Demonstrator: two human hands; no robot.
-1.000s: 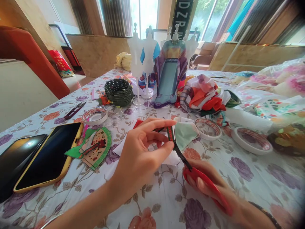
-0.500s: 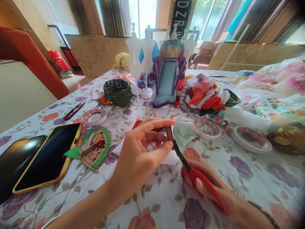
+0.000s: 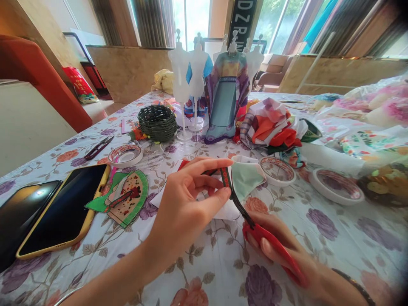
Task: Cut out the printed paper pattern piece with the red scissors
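Observation:
Between the thumb and fingers of my left hand [image 3: 188,204] is a narrow dark strip of patterned fabric [image 3: 225,177] with red along its middle. My right hand [image 3: 280,242] grips red-handled scissors [image 3: 277,246], their dark blades pointing up and left to the strip's edge, close by my left thumb. Whether the blades are parted is hard to make out. Behind my fingers lie a pale green fabric piece [image 3: 247,176] and white material [image 3: 228,211], partly covered by my left hand.
Two phones [image 3: 63,208] and a green printed cutout [image 3: 127,197] lie at left. Tape rolls [image 3: 336,186] sit on both sides. A dark woven basket [image 3: 157,123], small white mannequins [image 3: 181,76], a dressed one [image 3: 225,102] and crumpled fabrics [image 3: 270,125] stand farther back. Snips [image 3: 99,147] rest at left.
Both hands stay nearly in place, with only a slight shift of the strip and the scissors. The surrounding things have not moved.

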